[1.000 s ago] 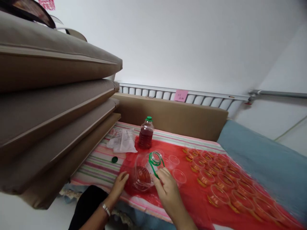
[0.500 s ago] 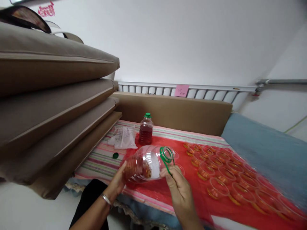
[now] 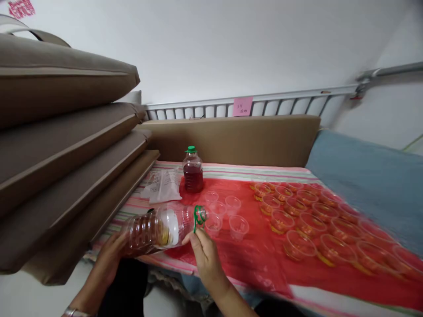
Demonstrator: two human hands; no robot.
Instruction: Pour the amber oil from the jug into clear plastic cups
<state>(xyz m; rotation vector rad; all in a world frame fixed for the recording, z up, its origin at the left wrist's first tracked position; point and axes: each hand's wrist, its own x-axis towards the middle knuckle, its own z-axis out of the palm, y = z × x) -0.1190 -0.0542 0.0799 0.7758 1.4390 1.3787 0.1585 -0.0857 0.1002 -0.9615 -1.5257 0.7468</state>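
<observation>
No wording reads clearly: the handwriting on a pink note (image 3: 242, 106) at the radiator (image 3: 198, 103), red characters (image 3: 21, 8) on the wall (image 3: 205, 44) at upper left, and print on a plastic bag (image 3: 170, 187) are too small or blurred.

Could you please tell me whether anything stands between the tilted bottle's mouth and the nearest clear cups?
Nothing visible: the bottle points its mouth toward the clear cups, the right hand on its green handle, the left hand at its other end.
</observation>
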